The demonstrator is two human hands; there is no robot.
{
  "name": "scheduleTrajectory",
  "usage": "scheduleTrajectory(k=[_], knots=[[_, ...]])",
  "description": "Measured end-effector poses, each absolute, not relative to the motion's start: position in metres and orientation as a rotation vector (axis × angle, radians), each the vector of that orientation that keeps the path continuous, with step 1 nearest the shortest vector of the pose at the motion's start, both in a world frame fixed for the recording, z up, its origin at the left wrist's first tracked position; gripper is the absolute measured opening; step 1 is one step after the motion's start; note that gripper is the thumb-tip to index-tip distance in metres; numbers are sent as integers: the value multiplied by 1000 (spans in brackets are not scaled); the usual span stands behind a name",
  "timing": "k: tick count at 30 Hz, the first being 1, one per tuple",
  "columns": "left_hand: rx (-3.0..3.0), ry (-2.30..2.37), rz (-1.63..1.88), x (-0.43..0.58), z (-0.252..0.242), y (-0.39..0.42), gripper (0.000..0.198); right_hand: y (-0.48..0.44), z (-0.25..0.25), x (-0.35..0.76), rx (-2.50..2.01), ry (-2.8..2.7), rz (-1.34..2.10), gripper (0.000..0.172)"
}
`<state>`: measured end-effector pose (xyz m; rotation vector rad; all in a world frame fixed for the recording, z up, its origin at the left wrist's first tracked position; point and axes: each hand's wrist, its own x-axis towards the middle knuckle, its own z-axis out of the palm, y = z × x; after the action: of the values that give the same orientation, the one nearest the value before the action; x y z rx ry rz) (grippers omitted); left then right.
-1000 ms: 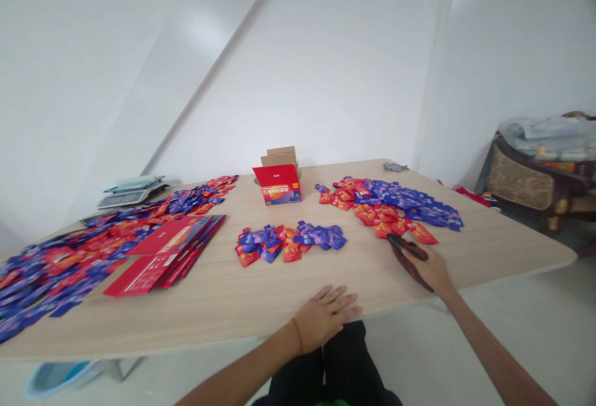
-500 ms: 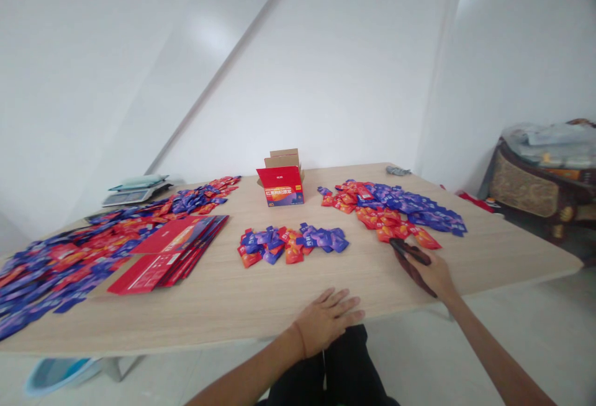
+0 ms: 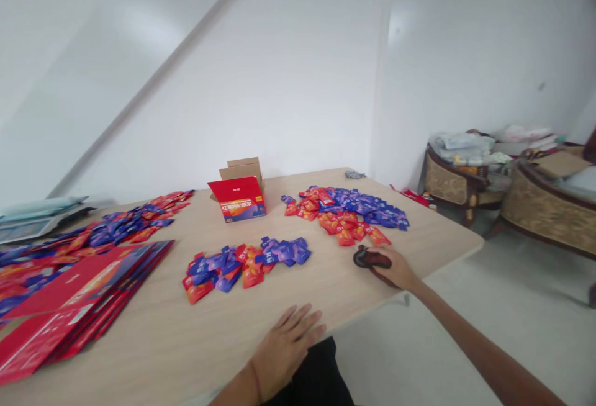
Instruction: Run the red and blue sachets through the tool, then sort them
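My right hand (image 3: 395,267) is closed around a dark brown-and-black object (image 3: 367,258) with a rounded end, held at the table's right front. Its exact kind is unclear. My left hand (image 3: 291,338) lies flat at the table's near edge, fingers spread, holding nothing. Beyond it, a small group of red and purple sachets (image 3: 251,263) lies on the table. A bigger pile of sachets (image 3: 347,207) sits beyond my right hand. Toward the back stands a red printed carton (image 3: 242,200) with its brown flaps up.
Flattened red cartons (image 3: 93,294) are stacked at the left, beside a long heap of sachets (image 3: 125,226). Flat pale packets (image 3: 37,207) lie at the far left. Chairs loaded with bags (image 3: 449,176) stand to the right, past the table edge (image 3: 465,248).
My view has swung to the right, so the table's contents appear farther left. The dark object has turned in my right hand. My left hand still lies flat.
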<state>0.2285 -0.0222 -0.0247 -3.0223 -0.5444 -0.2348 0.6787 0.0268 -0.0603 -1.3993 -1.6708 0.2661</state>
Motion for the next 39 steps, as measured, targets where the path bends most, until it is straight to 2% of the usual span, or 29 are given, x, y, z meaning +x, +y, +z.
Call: scheduleTrajectory(k=[7, 14, 19, 21, 28, 32, 39], knots=[[-3033, -553, -364, 289, 14, 1, 40, 26, -60, 672, -1276, -1495, 428, 45], [-2934, -700, -348, 508, 69, 128, 35, 27, -54, 665, -1278, -1443, 440, 53], [-2898, -812, -305, 644, 59, 203, 26, 28, -52, 666, -1319, -1436, 422, 59], [-2893, -840, -279, 671, 45, 219, 32, 29, -54, 668, -1317, -1453, 437, 59], [-2997, -812, -366, 684, 19, 243, 34, 30, -62, 671, -1350, -1435, 424, 59], [-3082, -837, -589, 671, 34, 236, 25, 30, -63, 669, -1338, -1433, 438, 59], [-3164, -959, -1156, 603, 73, 205, 31, 28, -61, 667, -1310, -1410, 424, 49]])
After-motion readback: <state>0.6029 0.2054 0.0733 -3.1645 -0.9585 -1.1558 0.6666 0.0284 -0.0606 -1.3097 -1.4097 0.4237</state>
